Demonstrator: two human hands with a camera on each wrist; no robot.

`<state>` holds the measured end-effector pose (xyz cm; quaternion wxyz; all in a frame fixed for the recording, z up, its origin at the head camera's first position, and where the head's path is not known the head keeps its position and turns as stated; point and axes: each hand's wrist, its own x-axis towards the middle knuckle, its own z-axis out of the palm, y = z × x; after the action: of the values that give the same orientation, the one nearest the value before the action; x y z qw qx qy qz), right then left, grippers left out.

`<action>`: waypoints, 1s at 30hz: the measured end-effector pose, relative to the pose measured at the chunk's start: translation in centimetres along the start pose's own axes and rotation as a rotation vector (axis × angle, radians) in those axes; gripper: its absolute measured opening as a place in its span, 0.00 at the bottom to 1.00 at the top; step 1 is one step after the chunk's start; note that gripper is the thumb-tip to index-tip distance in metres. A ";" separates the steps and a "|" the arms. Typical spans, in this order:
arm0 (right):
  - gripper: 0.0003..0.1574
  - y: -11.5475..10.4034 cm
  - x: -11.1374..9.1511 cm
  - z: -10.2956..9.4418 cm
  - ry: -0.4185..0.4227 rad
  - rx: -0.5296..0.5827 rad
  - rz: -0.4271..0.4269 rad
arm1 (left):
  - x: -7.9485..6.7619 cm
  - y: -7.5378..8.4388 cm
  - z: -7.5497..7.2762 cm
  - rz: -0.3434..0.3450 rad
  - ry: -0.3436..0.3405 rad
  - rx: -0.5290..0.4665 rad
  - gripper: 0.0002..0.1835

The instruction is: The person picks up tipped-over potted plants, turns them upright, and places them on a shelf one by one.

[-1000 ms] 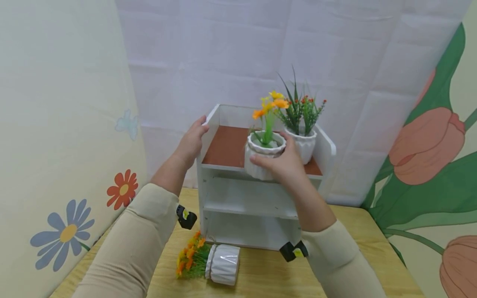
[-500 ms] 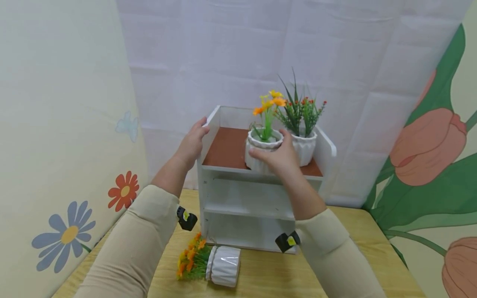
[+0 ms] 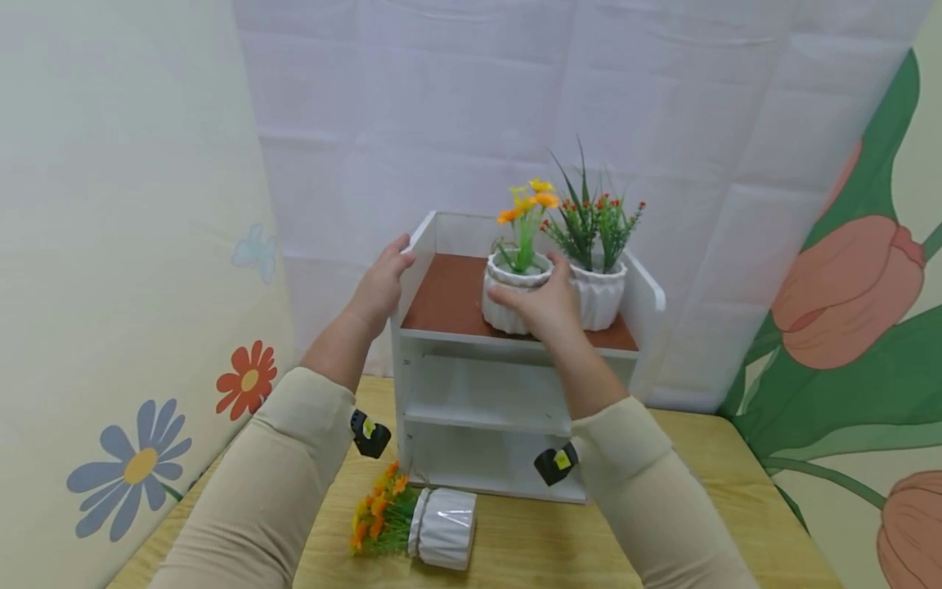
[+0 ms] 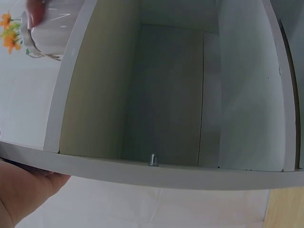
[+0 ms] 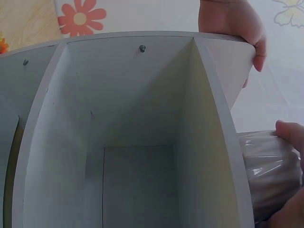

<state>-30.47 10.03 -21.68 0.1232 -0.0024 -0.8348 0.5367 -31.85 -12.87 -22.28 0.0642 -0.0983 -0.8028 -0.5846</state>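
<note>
My right hand [image 3: 555, 307] grips a white fluted flowerpot [image 3: 508, 319] with yellow and orange flowers, thumb at the near side and fingers round the right. The pot is upright on the brown top board [image 3: 449, 294] of a small white shelf unit [image 3: 486, 384], close to its front edge. In the right wrist view the pot's base [image 5: 270, 168] meets that board. My left hand [image 3: 379, 286] holds the unit's left side panel, fingers over its upper edge. Right of the held pot stands a second white pot [image 3: 602, 298] with grassy leaves and small red flowers.
A third white pot [image 3: 445, 528] with orange flowers lies on its side on the wooden table [image 3: 545, 540], in front of the unit. The two lower compartments hold nothing visible. A white cloth [image 3: 441, 106] hangs behind; flower-painted panels [image 3: 846, 286] stand at both sides.
My right hand has moved the yellow-flowered pot back and slightly left, from over the front edge onto the top board. The left hand keeps its hold on the side panel.
</note>
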 end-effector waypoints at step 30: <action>0.69 -0.1 1.5 2.2 0.092 0.029 0.017 | -0.2 -0.2 -0.5 0.017 -0.007 -0.020 0.31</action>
<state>-32.34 8.17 -22.15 0.1570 -0.0324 -0.8201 0.5492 -31.75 -13.38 -22.35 0.0653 -0.1077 -0.7963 -0.5916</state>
